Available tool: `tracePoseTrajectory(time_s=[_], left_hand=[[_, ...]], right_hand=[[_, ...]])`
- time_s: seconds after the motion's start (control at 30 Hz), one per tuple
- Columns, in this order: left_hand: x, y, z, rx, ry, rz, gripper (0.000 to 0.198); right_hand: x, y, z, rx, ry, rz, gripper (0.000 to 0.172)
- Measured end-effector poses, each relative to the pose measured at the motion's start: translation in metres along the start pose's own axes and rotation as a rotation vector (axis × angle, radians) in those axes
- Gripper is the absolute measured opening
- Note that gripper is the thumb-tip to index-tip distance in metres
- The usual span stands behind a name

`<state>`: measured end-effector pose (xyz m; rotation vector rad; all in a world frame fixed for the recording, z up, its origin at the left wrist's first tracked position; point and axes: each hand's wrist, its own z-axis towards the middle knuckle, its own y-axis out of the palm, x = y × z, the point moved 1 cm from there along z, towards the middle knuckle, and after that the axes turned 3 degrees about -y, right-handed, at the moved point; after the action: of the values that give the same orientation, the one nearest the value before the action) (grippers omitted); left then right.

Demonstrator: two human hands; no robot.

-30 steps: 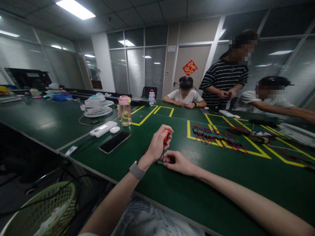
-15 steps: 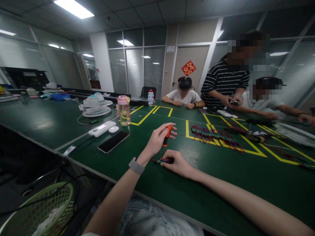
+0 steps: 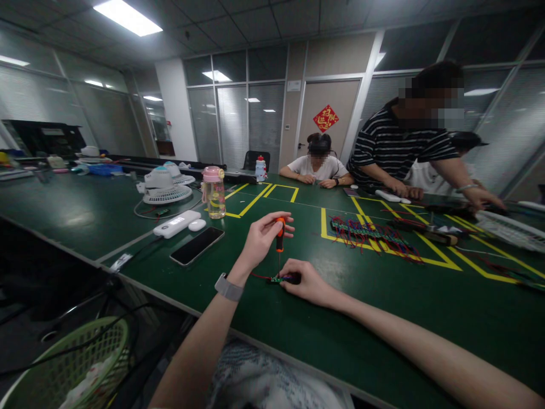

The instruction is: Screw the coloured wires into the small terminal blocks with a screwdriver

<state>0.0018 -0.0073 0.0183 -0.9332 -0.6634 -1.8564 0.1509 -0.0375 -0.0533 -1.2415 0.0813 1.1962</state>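
Note:
An orange-and-black screwdriver (image 3: 280, 238) stands nearly upright in my left hand (image 3: 261, 238), its handle between the thumb and fingers. Its thin shaft points down at a small green circuit board (image 3: 276, 279) on the table; whether the tip touches cannot be made out. My right hand (image 3: 307, 282) rests on the table and pinches the board's right end, hiding part of it. Red wire runs out from the board's left side.
A phone (image 3: 197, 245), a white power bank (image 3: 177, 223) and a pink-lidded bottle (image 3: 214, 193) stand to the left. Several wired circuit boards (image 3: 370, 233) lie inside yellow tape at right. A green basket (image 3: 102, 335) is below the table edge. Co-workers are across the table.
My left hand has moved slightly left, and the screwdriver is now more upright over the board. My right hand stays put. The standing co-worker has leaned over and reached to the right.

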Motion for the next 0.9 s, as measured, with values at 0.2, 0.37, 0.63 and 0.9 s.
tracePoseTrajectory(time_s=[0.2, 0.37, 0.63, 0.9], left_hand=[[-0.0007, -0.0077, 0.0000, 0.204, 0.130, 0.281, 0.015], [0.0001, -0.0025, -0.0017, 0.032, 0.021, 0.051, 0.032], [0.0028, -0.0060, -0.0027, 0.133, 0.075, 0.174, 0.018], [0.0037, -0.0024, -0.0062, -0.046, -0.084, -0.185, 0.026]], right_hand=[[-0.0002, 0.0000, 0.0008, 0.000, 0.020, 0.018, 0.015], [0.0004, 0.0004, 0.0012, 0.002, 0.024, 0.032, 0.015], [0.0035, 0.0024, 0.0007, 0.018, 0.008, 0.033, 0.014], [0.0086, -0.0014, 0.0026, -0.007, -0.004, 0.036, 0.007]])
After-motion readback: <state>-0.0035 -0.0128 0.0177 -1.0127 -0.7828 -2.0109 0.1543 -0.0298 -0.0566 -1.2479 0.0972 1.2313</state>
